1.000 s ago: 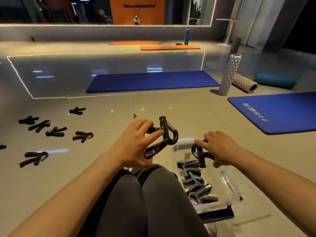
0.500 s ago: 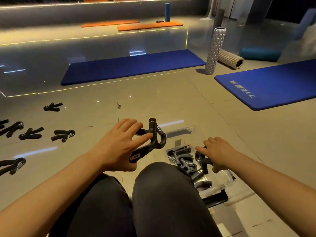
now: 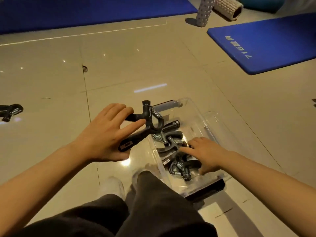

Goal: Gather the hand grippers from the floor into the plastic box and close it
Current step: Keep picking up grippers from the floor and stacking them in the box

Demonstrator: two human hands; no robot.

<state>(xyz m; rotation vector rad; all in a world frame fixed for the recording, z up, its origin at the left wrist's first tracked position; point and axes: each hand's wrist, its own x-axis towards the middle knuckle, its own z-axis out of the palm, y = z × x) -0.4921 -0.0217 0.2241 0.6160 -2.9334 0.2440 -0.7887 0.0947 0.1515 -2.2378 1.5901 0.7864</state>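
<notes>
Since the earlier frame the head has tipped down, so the far mats and most of the floor grippers have slid out of view, and the left hand (image 3: 104, 134) has carried its hand gripper (image 3: 145, 124) rightward until its spring end hangs over the left rim of the plastic box (image 3: 201, 117). The left hand holds that gripper loosely, thumb under the lower handle near its counter window, fingers spread and curved over the upper handle, not squeezing the two together. The gripper's long axis runs from lower left, at the thumb, to upper right, where the knob and spring point toward the box. The right hand (image 3: 206, 153) lies inside the box, fingers stretched flat and slightly apart on the grippers in the box (image 3: 172, 144), pressing or shifting them; I cannot tell whether it grips one. The box stands on the floor (image 3: 153, 65) just right of the person's knees, open, with a dark strip at its near edge. The coming move seems to be a short drop to the right: the box lies just right of and below the left hand, the nearer hand. One stray gripper (image 3: 11, 111) remains on the floor well off to the left, so gathering is unfinished and the closing step is not yet due.
</notes>
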